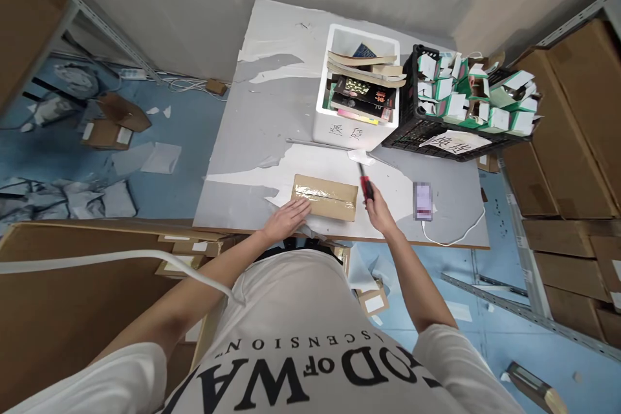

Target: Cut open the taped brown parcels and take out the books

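A taped brown cardboard box point(325, 198) lies near the front edge of the table, with a dark line along its shiny tape. My left hand point(293, 215) rests flat on the box's left end, fingers stretched out. To the right of the box, my right hand point(379, 210) is closed around a red-and-black utility knife point(365, 185). Its narrow dark end points away from me, toward a small white paper scrap point(361, 156). The knife is apart from the box.
A white foam box point(356, 132) of books stands behind, beside a black crate point(412, 123) packed with green-and-white cartons. A phone point(422, 201) with a white cable lies at right. A large open carton point(72, 317) is at left; shelving with cardboard boxes point(557, 136) stands at right.
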`<state>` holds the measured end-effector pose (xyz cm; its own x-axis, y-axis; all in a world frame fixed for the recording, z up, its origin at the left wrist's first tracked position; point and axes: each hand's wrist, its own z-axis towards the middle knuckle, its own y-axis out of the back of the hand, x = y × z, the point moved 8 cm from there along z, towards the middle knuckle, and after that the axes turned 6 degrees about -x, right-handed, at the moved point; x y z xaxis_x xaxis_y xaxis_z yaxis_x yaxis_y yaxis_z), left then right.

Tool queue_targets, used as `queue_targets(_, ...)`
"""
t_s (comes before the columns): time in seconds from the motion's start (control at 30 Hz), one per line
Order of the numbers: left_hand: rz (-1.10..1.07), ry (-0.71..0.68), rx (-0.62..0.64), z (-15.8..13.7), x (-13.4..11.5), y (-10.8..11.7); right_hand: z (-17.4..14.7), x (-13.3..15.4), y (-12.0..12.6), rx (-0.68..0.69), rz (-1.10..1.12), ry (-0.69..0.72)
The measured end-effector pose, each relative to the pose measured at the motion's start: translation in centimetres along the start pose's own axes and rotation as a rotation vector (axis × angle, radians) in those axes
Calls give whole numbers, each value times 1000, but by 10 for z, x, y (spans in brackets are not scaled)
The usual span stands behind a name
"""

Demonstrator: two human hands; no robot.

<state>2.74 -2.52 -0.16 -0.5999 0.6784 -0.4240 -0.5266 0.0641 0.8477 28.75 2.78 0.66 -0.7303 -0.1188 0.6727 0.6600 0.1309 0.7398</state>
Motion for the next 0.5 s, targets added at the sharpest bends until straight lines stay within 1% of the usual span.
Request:
queue_targets(0.03, 7, -44, 17, 0, -3, -7, 6, 27, -3, 53, -19, 88)
queue_targets(0.1, 23, -80, 43, 2, -3, -20, 14, 76, -20, 243, -133, 250)
queue_targets(0.13, 26, -89, 52, 3, -2, -25, 18, 93, -32, 349, -217, 294)
queue_targets(0.17, 27, -94, 52, 4, 0, -29, 21, 106, -41, 427, -309, 323)
queue_targets(0.23, 28, -100, 22, 5, 2, -31, 26, 121, -56, 537, -474, 363)
queue_targets(0.3, 27, -105, -23, 5, 3, -31, 29, 128, -62, 585, -587, 391)
queue_targets(0.37, 27, -106, -54, 4, 4, -31, 31, 132, -63, 609, -652, 408)
queue_targets(0.5, 17, -101, -69, 3, 5, -33, 30, 137, -60, 657, -744, 416)
